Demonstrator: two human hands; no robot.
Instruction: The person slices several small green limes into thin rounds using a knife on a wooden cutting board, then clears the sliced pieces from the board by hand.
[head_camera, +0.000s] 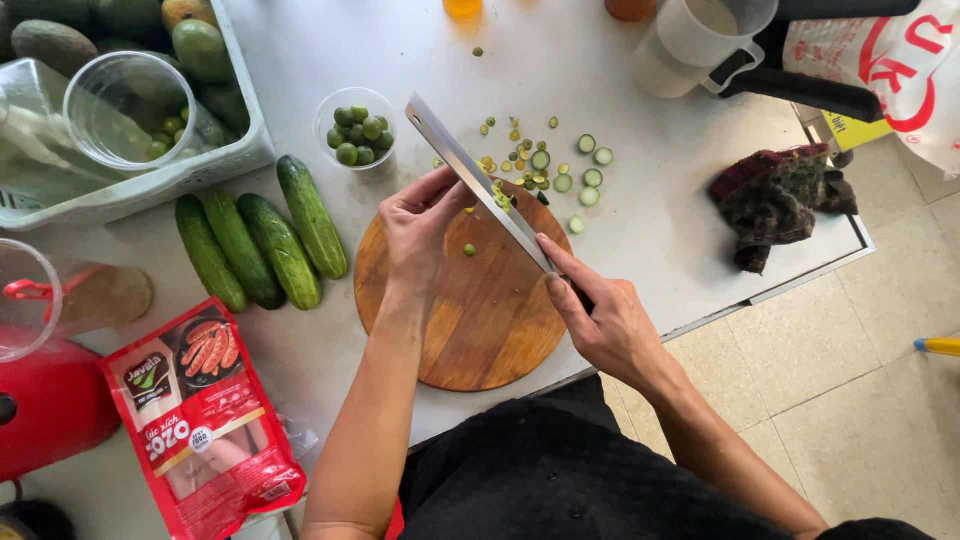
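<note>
My right hand grips the handle of a long knife, index finger laid along the blade's back. The blade is lifted and tilted over the round wooden cutting board, with green bits stuck to it. My left hand rests at the board's far edge, its fingers touching the side of the blade. One small green piece lies on the board. Cucumber slices and small green and yellow bits are scattered on the white table beyond the board.
Several whole cucumbers lie left of the board. A clear cup of small limes stands behind it. A red sausage packet, a red appliance, a tray of avocados, a dark cloth and a measuring jug surround them.
</note>
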